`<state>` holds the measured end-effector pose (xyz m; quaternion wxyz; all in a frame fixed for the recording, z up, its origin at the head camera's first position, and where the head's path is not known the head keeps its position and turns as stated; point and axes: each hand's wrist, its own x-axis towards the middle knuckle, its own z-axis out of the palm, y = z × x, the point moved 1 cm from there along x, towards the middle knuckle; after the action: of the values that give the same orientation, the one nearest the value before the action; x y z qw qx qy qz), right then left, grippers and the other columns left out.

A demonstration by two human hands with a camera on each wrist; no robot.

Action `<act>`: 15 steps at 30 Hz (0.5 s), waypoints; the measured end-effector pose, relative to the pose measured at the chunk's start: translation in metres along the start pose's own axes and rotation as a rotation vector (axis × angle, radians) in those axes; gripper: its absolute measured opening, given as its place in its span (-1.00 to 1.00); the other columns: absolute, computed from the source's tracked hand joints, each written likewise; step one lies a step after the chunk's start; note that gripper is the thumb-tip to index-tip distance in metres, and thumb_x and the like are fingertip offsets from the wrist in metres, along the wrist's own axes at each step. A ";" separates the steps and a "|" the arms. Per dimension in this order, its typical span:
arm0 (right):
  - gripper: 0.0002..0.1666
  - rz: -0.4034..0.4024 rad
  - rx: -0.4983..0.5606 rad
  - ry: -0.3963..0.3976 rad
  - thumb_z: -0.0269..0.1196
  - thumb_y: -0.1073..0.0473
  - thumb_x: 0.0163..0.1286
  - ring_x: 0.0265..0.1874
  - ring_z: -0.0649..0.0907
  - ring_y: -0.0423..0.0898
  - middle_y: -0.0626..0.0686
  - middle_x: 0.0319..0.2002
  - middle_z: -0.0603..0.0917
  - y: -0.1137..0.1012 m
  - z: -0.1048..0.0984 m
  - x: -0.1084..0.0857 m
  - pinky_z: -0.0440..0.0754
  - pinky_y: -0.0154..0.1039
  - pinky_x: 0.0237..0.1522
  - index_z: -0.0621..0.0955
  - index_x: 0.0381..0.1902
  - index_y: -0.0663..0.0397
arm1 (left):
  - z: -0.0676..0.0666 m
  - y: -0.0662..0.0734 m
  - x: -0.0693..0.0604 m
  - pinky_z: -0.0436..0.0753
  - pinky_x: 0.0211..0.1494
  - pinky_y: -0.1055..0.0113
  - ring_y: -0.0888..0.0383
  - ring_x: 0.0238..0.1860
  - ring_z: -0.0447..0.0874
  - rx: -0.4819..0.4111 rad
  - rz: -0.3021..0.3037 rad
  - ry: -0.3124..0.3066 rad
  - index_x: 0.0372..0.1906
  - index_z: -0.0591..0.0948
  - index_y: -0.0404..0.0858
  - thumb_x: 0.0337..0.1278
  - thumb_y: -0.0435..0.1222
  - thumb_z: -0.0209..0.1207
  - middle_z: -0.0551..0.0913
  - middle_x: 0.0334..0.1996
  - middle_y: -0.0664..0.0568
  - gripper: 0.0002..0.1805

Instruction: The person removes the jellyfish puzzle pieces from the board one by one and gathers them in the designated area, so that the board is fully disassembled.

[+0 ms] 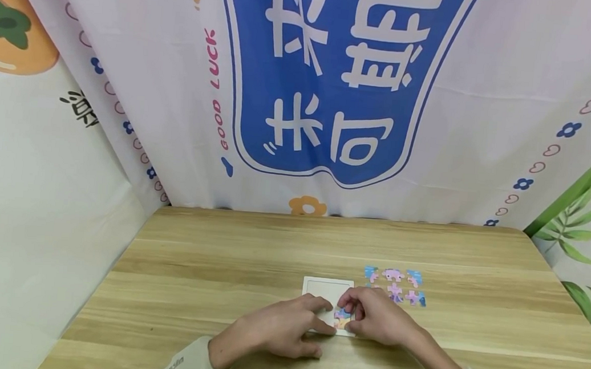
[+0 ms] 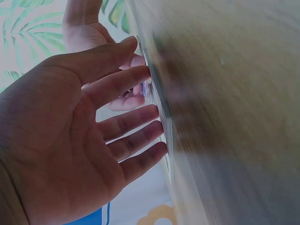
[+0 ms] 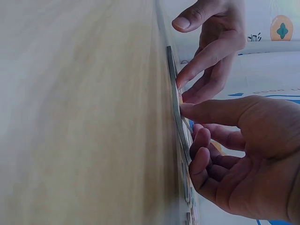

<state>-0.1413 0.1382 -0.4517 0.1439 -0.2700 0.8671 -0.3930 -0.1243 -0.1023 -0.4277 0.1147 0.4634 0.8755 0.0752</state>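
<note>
A white puzzle tray [image 1: 319, 289] lies flat on the table, with a few joined jigsaw pieces [image 1: 341, 320] in its near right corner. My left hand [image 1: 291, 326] reaches over the tray from the left, fingers extended and fingertips on the tray and beside the pieces. In the left wrist view those fingers [image 2: 136, 124] are spread and fairly straight along the tray's edge. My right hand [image 1: 381, 317] pinches a jigsaw piece [image 3: 187, 123] between thumb and index finger at that corner; its other fingers are curled. Part of this piece is hidden by the fingers.
Several loose pink and blue jigsaw pieces [image 1: 395, 292] lie in rows just beyond the right hand. The wooden table [image 1: 208, 258] ends at a printed curtain [image 1: 455, 178] behind, with more cloth at both sides.
</note>
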 end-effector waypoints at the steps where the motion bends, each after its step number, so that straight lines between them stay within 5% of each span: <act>1: -0.67 0.006 -0.001 -0.001 0.52 0.38 0.22 -0.42 0.55 -0.32 -0.10 -0.32 0.67 0.000 0.000 0.000 0.59 -0.39 -0.32 0.70 -0.07 0.09 | 0.000 0.000 0.000 0.57 0.48 0.31 0.13 0.45 0.50 -0.002 -0.002 0.000 0.34 0.72 0.14 0.39 0.04 0.38 0.53 0.48 0.00 -0.53; 15: -0.73 0.031 -0.077 0.009 0.52 0.28 0.27 -0.43 0.53 -0.34 -0.23 -0.41 0.62 -0.004 0.002 -0.005 0.46 -0.29 -0.12 0.73 -0.13 -0.11 | 0.004 0.000 0.001 0.59 0.45 0.31 0.13 0.43 0.53 0.010 0.000 0.018 0.32 0.74 0.13 0.38 0.03 0.39 0.55 0.46 0.00 -0.55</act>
<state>-0.1353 0.1380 -0.4498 0.1355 -0.2602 0.8862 -0.3585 -0.1242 -0.1014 -0.4315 0.1044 0.4633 0.8768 0.0750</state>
